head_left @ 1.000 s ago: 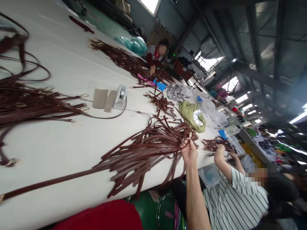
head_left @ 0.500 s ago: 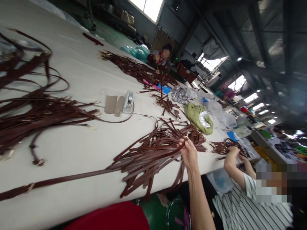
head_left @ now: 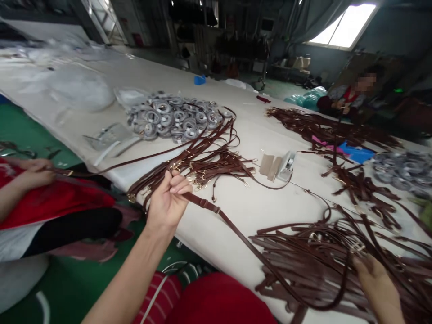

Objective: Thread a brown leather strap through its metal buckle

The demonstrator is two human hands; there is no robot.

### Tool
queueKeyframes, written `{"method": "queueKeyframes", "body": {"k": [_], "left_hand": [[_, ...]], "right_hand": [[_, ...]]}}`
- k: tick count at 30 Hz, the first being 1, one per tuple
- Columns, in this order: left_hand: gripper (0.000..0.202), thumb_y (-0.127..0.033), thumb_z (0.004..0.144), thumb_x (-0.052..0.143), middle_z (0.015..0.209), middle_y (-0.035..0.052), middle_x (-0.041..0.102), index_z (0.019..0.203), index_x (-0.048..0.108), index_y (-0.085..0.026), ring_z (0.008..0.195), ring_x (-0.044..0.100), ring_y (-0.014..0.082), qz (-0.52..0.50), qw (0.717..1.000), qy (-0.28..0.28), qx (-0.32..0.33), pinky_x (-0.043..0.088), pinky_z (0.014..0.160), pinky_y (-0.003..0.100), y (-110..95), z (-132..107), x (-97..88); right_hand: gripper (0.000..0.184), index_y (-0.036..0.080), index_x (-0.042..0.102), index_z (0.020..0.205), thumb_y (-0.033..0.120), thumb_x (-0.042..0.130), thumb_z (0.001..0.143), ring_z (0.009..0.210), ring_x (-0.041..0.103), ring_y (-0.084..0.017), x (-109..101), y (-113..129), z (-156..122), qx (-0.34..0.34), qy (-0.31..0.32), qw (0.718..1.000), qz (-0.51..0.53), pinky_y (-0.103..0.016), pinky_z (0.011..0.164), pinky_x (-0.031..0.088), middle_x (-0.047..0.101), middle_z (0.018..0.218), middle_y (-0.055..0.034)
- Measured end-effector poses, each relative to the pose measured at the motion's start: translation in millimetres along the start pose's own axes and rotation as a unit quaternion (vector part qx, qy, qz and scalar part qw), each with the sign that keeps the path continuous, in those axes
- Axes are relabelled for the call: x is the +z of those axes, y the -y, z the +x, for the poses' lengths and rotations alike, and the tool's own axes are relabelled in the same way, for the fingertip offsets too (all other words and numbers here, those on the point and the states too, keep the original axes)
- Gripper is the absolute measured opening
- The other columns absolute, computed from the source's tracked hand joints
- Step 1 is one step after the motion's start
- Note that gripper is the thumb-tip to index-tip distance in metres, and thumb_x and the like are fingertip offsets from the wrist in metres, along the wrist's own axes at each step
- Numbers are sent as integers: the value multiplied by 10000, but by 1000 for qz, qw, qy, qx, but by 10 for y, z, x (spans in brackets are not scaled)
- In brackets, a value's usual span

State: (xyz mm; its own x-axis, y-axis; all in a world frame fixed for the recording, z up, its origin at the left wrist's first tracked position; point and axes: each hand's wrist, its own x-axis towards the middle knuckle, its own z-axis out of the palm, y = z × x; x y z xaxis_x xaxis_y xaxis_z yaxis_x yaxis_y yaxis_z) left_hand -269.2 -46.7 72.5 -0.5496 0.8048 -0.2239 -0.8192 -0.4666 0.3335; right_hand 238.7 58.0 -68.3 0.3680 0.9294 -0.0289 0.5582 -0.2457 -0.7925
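Right hand [head_left: 378,283] half out of frame

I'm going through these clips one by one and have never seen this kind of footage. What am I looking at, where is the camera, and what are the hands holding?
There is no machine here. The camera sits on a person's head and looks forward and down, so the two bare arms coming in from the bottom are that person's own.

The left hand is closed on one brown leather strap, which runs across the white table to the right. The right hand rests on a big pile of brown straps; whether it grips any is hard to tell.

Also on the table: a second bundle of straps with gold clips, a heap of grey tape rolls, a tape dispenser and clear plastic bags.

Other people work nearby: a person in red on the left and another person at the far side.
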Motion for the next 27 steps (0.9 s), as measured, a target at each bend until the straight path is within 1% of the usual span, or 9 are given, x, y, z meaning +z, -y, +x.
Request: {"method": "queueKeyframes", "body": {"k": [3,7,10,12,16,18,21,24,27], "left_hand": [[391,-231,1072,246,575,-50,492,870,552,-96,434,488,28,-29,1000,-9,3,426,444,135,23,-116,25],[391,-214,1070,221,588,-42,516,887,545,-96,448,499,32,-64,998,-22,6,445,464,138,98,-284,41],[377,-201,1067,227,597,-37,519,899,548,-97,453,496,34,-74,997,-31,10,450,468,137,190,-422,65],[340,-164,1058,260,606,-38,512,904,556,-101,457,491,30,-71,997,-38,13,449,473,128,257,-520,83],[322,-117,1041,294,661,-20,527,932,597,-102,503,519,30,-36,997,-59,39,481,508,118,385,-715,92],[326,-121,1034,312,724,9,571,958,628,-100,568,565,48,3,995,-70,72,527,560,136,430,-809,61],[254,-104,994,417,847,51,657,1007,671,-102,691,636,89,85,983,-89,138,597,682,198,457,-957,-44],[170,-122,928,571,954,82,719,1046,694,-117,812,688,139,157,961,-107,202,619,801,266,456,-1121,-193],[216,-203,857,705,1050,106,743,1066,699,-149,945,707,194,214,940,-120,238,603,891,318,452,-1277,-341]], "right_hand": [[621,145,682,1051,590,605,625,1198,591,-488,281,260,-107,-32,73,993,-82,-680,1080,400,669,1227,-271],[598,196,694,1157,642,561,782,1263,584,-369,810,855,-685,-107,274,955,35,-584,1145,395,680,1296,-167],[535,207,659,1254,579,531,891,1293,569,-319,1153,1252,-1194,-191,410,887,93,-560,1153,405,640,1369,-137],[531,214,578,1363,519,533,931,1344,526,-289,1324,1434,-1443,-250,470,836,132,-530,1174,391,580,1444,-123],[590,232,433,1476,456,564,946,1429,416,-261,1563,1628,-1688,-298,569,744,186,-486,1221,316,459,1548,-109],[516,226,482,1423,448,536,960,1364,474,-256,1632,1666,-1735,-292,609,709,201,-455,1186,350,537,1459,-114],[311,223,628,1145,450,500,976,1083,596,-216,1656,1665,-1769,-277,650,675,213,-352,996,453,647,1099,-51],[312,213,604,878,500,516,962,837,549,-174,1614,1607,-1777,-248,676,664,200,-289,780,428,569,846,10],[374,208,552,786,538,512,957,722,494,-154,1570,1524,-1779,-222,706,646,188,-281,699,381,501,727,35]]}}
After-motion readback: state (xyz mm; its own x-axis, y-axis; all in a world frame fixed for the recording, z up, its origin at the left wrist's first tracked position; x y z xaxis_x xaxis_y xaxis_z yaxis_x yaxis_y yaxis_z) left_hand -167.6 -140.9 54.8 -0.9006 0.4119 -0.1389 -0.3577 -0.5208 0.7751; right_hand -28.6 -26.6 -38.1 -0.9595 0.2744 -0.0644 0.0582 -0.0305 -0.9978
